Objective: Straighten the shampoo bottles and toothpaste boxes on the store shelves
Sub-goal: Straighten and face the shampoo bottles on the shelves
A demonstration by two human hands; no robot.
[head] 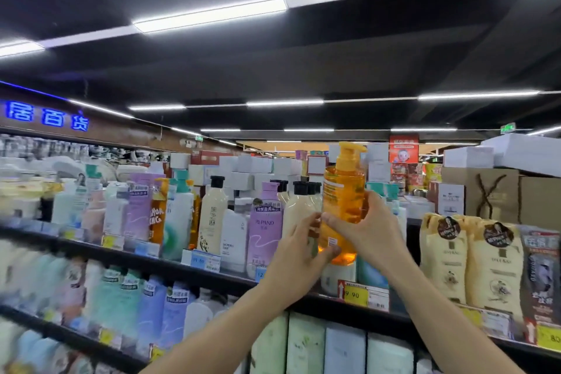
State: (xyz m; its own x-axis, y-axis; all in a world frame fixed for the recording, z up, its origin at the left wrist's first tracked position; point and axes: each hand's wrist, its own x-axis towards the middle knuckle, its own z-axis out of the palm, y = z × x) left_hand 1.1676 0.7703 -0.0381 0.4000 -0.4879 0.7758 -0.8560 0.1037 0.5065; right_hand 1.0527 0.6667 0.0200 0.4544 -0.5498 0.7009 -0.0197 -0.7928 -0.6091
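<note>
Gripping the orange pump bottle from below, both hands hold it upright. The right hand wraps its middle from the right, with the thumb across the front. The left hand holds its lower left side, fingers curled against it. A yellow price tag sits just under the bottle. A lilac bottle and cream black-capped bottles stand to its left, with white boxes stacked behind.

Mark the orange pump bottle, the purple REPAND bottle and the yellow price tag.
orange pump bottle (343, 197): head view, middle of its body.
purple REPAND bottle (264, 232): head view, front label.
yellow price tag (353, 294): head view, its number.
</note>
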